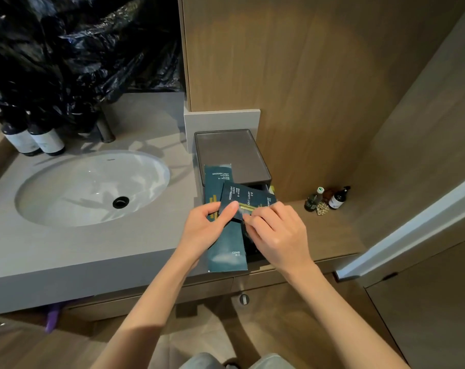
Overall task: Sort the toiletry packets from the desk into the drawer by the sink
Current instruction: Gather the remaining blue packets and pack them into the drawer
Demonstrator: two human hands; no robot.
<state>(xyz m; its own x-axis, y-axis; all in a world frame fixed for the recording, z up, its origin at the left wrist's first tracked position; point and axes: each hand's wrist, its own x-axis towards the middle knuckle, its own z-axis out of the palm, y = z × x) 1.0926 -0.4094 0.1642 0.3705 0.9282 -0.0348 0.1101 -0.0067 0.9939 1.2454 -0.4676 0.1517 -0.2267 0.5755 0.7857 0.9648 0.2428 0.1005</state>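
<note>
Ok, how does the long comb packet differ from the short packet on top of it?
The comb packet is long and narrow; the short packet is squarer. The comb packet points away from the person; the short packet lies tilted across it, on top. The left hand pins the short packet with its thumb; how the comb packet is held is hidden. Both are dark teal with white print.

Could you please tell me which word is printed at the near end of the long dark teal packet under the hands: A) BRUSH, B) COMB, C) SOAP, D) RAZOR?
B: white letters spelling COMB show there on the long dark teal packet, below the left hand and right hand, which pinch smaller teal packets.
</note>
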